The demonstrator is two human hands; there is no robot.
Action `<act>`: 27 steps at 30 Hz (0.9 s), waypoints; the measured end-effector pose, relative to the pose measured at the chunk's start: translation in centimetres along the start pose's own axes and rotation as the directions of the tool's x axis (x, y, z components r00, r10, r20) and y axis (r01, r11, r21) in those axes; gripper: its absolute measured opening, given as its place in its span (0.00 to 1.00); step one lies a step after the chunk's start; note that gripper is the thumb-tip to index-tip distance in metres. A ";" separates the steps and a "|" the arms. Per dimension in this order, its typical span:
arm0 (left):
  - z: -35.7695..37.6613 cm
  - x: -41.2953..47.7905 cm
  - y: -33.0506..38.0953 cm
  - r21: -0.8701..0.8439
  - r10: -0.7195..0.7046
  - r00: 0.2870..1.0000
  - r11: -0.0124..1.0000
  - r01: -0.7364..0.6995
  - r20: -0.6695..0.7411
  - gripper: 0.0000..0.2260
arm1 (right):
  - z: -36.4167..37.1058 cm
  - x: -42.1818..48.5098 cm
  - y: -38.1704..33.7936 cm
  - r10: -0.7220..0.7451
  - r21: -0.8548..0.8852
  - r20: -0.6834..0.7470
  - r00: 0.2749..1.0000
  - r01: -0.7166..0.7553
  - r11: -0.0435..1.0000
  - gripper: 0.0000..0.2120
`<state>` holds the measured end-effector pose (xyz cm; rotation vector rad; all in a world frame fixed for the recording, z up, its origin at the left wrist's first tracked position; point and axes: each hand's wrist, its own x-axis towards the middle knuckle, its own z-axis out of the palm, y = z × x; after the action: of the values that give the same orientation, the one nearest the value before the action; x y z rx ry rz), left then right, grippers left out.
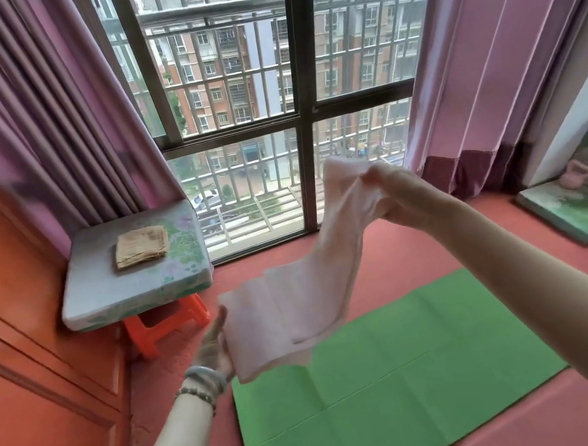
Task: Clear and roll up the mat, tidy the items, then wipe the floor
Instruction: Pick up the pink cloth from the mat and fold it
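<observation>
Towel (307, 290), pink, held above green mat (389, 382) lying flat on the floor (425, 251): right grip (391, 187) bunches its upper end in curled fingers; left grip (214, 347), fingers straight, touches its lower edge. Folded tan cloth (140, 245) rests on stool cushion (133, 292).

The widest open stretch is the centre and lower centre of the frame, where the green mat (408, 379) lies flat on the red floor (425, 247). Above the mat's upper left corner the pink towel (297, 300) hangs in the air, stretched from the right hand (392, 190) down to the left hand (214, 347), blocking that approach. The left edge is closed by the wooden cabinet (13, 347). Just beside the cabinet stands the orange stool (162, 328), carrying a cushion (131, 285) with a folded tan cloth (140, 246) on it. A floor strip runs free between the mat and the window (300, 105). At right, a green pad (586, 212) holding a pink kettlebell (574, 174) fills the corner.
</observation>
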<state>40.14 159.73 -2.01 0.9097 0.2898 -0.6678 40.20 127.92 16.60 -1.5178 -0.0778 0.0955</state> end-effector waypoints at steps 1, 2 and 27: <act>0.8 -0.3 0.5 0.030 0.000 0.999 1.000 0.001 -0.043 0.40 | -0.7 -0.1 1.0 0.024 0.000 -0.010 1.000 -0.024 1.000 0.11; 1.6 -0.6 1.1 0.099 0.002 0.996 0.995 0.007 -0.088 0.35 | -1.3 -0.1 1.9 0.049 0.015 -0.028 0.998 -0.049 0.999 0.12; 15.2 -1.4 6.6 0.435 0.093 0.982 0.900 -0.012 -0.164 0.05 | 0.4 -2.2 13.6 0.324 0.012 -0.200 0.925 -0.328 0.945 0.05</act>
<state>42.66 150.99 11.90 1.4067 0.2820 -0.6093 37.79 128.80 3.11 -1.5438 0.3376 0.2088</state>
